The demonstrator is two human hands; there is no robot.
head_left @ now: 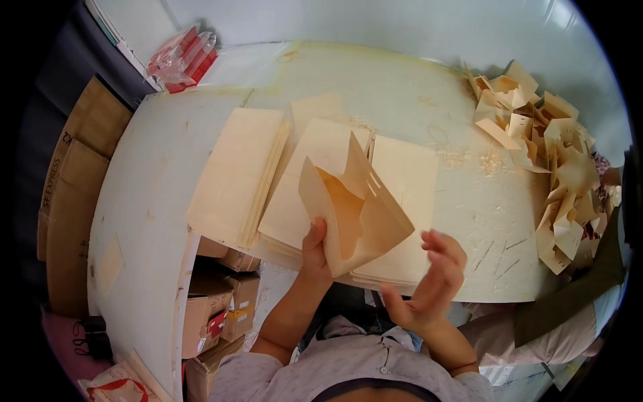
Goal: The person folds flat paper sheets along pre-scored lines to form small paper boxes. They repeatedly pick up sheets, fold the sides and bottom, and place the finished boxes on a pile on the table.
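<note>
Holding a folded cream paper piece point(355, 214) at frame centre, left hand point(315, 248) pinching its lower edge; right hand point(432, 281) spread wide, empty, just right of it. Flat stacks point(238, 174) on table point(154, 181); folded pile point(556, 167) at right.

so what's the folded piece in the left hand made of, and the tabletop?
Folded piece: looks like thin cream card or paperboard, matte. It holds sharp creases and shows die-cut slots, and it matches the flat stacks beneath. The left hand pinches its lower edge; the right hand is open beside it. Tabletop: probably painted or laminated board, off-white, scuffed and yellow-stained.
</note>
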